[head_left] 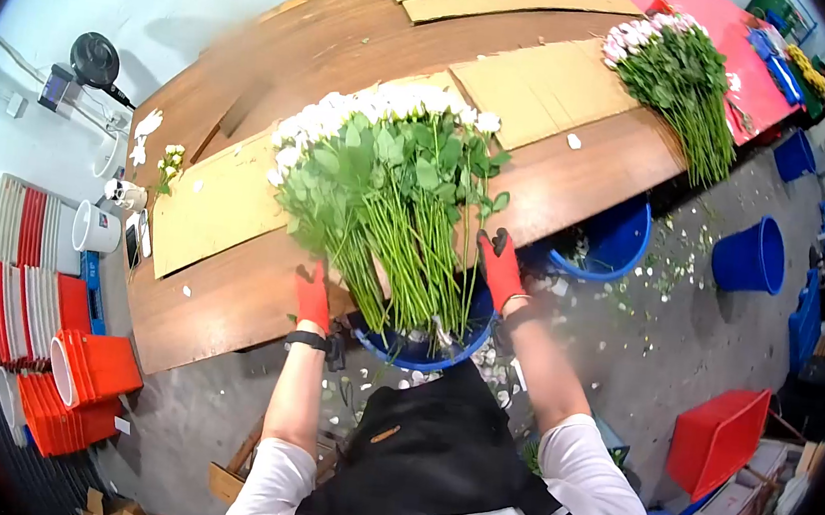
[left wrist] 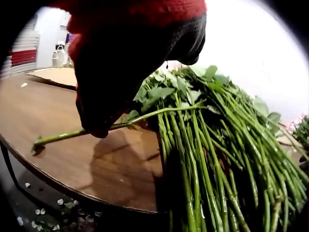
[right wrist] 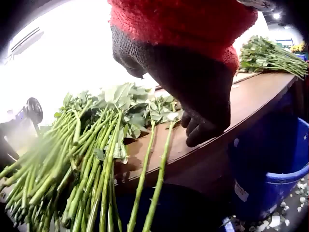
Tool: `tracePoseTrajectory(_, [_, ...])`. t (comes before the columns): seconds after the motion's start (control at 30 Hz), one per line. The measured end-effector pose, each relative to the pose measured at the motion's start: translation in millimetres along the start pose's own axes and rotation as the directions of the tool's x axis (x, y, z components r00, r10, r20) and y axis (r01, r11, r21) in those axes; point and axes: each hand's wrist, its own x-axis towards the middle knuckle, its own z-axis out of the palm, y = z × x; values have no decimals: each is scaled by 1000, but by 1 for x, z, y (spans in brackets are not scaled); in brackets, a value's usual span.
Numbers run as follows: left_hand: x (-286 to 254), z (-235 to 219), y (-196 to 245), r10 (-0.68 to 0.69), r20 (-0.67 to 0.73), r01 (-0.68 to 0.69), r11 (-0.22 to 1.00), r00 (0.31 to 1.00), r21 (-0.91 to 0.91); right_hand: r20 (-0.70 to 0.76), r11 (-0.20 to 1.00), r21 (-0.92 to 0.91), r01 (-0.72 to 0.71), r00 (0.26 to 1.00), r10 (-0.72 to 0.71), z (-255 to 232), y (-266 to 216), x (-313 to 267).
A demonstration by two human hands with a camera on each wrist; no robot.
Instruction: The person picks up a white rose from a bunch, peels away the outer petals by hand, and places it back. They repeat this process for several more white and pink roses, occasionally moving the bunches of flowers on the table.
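Observation:
A large bunch of white roses (head_left: 382, 169) lies on the brown table, blooms away from me and green stems (head_left: 412, 258) jutting over the near edge. Both hands wear red gloves with dark fingers. At the bunch's left side is my left hand (head_left: 312, 295), thumb and fingers spread apart. A single stem (left wrist: 63, 137) crosses behind its fingertips in the left wrist view, angled away from the others. My right hand (head_left: 500, 267) is beside the bunch's right edge, fingers loosely bent, with two stems (right wrist: 161, 179) close by. Below the stem ends stands a blue bucket (head_left: 421, 364).
Cardboard sheets (head_left: 541, 90) cover parts of the table (head_left: 214, 327). Pale pink roses (head_left: 678, 79) lie at the far right. A blue tub (head_left: 623, 260) stands under the right edge, another blue bucket (head_left: 750, 255) farther out. Petals litter the floor. A black fan (head_left: 94, 60) is at left.

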Motion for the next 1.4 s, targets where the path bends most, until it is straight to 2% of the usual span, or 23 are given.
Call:
tracePoseTrajectory(0.07, [3,27,-11,69,-64,-71,997,996,-34,-45,983,-174,63,996,-72,26,3,22])
tracePoseTrajectory(0.1, [0,39,-2,45,-44,-48,996,998,-72,-118,888,-460,0,991,-61,36,-17,17])
tracePoseTrajectory(0.17, [-23,62,30,-41,-124,31,996,991,-78,-157,946,-324,-9,987,-45,61,-28,13])
tracePoseTrajectory(0.3, [-1,75,-23,-107,154,151,939,982,-310,-83,989,-146,-11,997,-1,110,-38,1])
tracePoseTrajectory(0.33, [3,71,-25,-126,230,207,906,965,-369,12,992,18,-123,992,122,114,-51,-2])
tracePoseTrajectory(0.37, [8,76,-19,-139,315,270,865,939,-424,31,982,185,-42,999,37,132,-19,7])
tracePoseTrajectory(0.4, [-17,74,37,-253,365,419,755,896,-504,25,987,152,-50,999,47,138,-16,6])
tracePoseTrajectory(0.43, [-30,66,69,-423,389,568,701,818,-431,176,964,249,-95,983,52,129,-57,-3])
tracePoseTrajectory(0.47, [-21,68,55,-261,530,537,697,807,-475,225,987,147,-66,974,31,136,-43,4])
tracePoseTrajectory(0.5, [-7,74,31,-245,635,647,541,733,-538,216,975,201,-96,975,51,142,-47,1])
tracePoseTrajectory(0.53, [-1,77,23,-126,678,572,660,724,-488,318,983,116,-141,943,98,132,-68,1])
tracePoseTrajectory(0.57, [0,82,25,4,715,470,751,699,-464,206,996,44,-83,976,72,128,-80,-2])
tracePoseTrajectory(0.6, [3,86,27,-216,736,703,551,642,-450,113,998,-36,-44,992,48,132,-84,-8])
tracePoseTrajectory(0.63, [-6,90,40,-163,701,636,595,694,-491,93,985,-108,-131,985,142,132,-93,-12])
tracePoseTrajectory(0.67, [-11,102,39,-137,669,604,589,730,-538,122,993,-32,-112,986,115,145,-51,0])
tracePoseTrajectory(0.7, [-11,102,36,-131,616,561,588,777,-582,200,970,191,-152,973,113,142,-66,-10])
tracePoseTrajectory(0.87, [-17,59,57,-26,335,228,782,942,-581,284,897,383,-223,952,115,176,-106,-59])
tracePoseTrajectory(0.97, [-18,34,45,-8,285,165,831,958,-532,279,895,396,-207,955,98,186,-109,-76])
tracePoseTrajectory(1.07, [5,-13,69,1,193,101,852,981,-514,316,838,506,-206,948,43,245,-119,-88])
tracePoseTrajectory(1.2, [5,-37,73,68,60,-26,845,996,-533,365,920,362,-152,931,11,271,-120,-99])
tracePoseTrajectory(1.3, [13,-64,43,-4,54,30,870,999,-492,405,970,237,-51,913,-51,280,-98,-104])
tracePoseTrajectory(1.37, [13,-80,23,57,77,-32,956,995,-293,326,961,257,98,928,-181,286,-71,-113])
tracePoseTrajectory(1.4, [9,-79,25,65,60,-54,985,996,-166,366,992,123,28,928,-71,275,-41,-94])
